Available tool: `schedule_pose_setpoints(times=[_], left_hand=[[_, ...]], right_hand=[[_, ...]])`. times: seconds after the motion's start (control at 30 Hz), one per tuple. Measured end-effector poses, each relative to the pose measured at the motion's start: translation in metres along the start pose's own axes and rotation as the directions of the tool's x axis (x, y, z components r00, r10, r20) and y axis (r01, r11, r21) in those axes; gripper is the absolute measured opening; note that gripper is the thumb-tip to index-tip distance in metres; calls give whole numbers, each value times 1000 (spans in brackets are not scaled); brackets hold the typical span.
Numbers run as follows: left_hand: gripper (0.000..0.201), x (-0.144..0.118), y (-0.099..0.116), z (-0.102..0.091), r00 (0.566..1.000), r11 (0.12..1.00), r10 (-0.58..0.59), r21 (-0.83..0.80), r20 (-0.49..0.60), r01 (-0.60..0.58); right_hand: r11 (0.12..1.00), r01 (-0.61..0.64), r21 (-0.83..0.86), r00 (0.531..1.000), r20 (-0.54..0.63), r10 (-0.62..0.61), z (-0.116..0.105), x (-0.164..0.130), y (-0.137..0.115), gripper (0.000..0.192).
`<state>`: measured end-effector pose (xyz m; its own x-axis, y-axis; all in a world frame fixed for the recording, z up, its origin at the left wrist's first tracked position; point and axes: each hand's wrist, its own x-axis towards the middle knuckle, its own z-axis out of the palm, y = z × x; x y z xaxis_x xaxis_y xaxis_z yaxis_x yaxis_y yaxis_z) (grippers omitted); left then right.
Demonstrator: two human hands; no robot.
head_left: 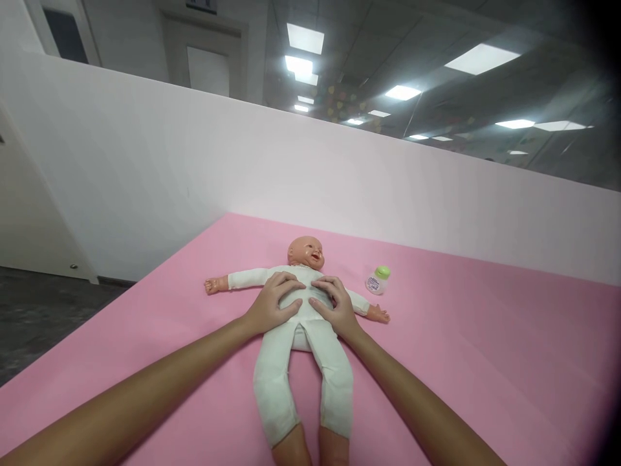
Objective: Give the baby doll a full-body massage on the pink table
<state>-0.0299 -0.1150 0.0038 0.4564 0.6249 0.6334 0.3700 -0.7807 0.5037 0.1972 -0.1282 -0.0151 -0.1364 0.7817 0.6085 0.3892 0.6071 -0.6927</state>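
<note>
A baby doll [305, 316] lies on its back on the pink table surface, its arms spread to both sides and its head at the far end. Its body and limbs are white cloth; head, hands and lower legs are skin-toned plastic. My left hand [272, 304] rests on one side of the doll's chest, fingers apart and slightly curved. On the opposite side of the chest lies my right hand [342, 312], also with parted fingers. Both thumbs point inward over the belly, with a small gap between the hands. The doll's feet are cut off by the lower frame edge.
Right of the doll's head, a small clear bottle [376, 283] with a green cap stands on the pink tabletop [460, 362]. A white partition [339, 175] borders the table's far side. Grey floor [43, 317] and a door show at left.
</note>
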Motion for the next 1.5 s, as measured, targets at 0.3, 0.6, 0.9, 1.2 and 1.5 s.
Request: schedule_pose_setpoints(times=[0.3,0.6,0.9,1.2,1.5], left_hand=[[59,-1,-10,2,991,999,-11,32,137,7],[65,-3,-15,5,991,1000,-15,29,130,11],[36,1,-9,3,998,997,-27,-72,58,31],[21,1,2,0,999,997,-35,-75,-23,33],[43,1,-9,2,999,1000,-6,-11,41,6]], right_hand=[[999,37,28,997,66,-39,-3,1,5,43],[1000,0,20,987,161,-3,-3,2,11,63],[998,-38,46,997,66,34,0,3,10,34],[1000,-9,29,997,73,7,-2,2,7,35],[998,18,55,992,125,-25,-2,1,8,49]])
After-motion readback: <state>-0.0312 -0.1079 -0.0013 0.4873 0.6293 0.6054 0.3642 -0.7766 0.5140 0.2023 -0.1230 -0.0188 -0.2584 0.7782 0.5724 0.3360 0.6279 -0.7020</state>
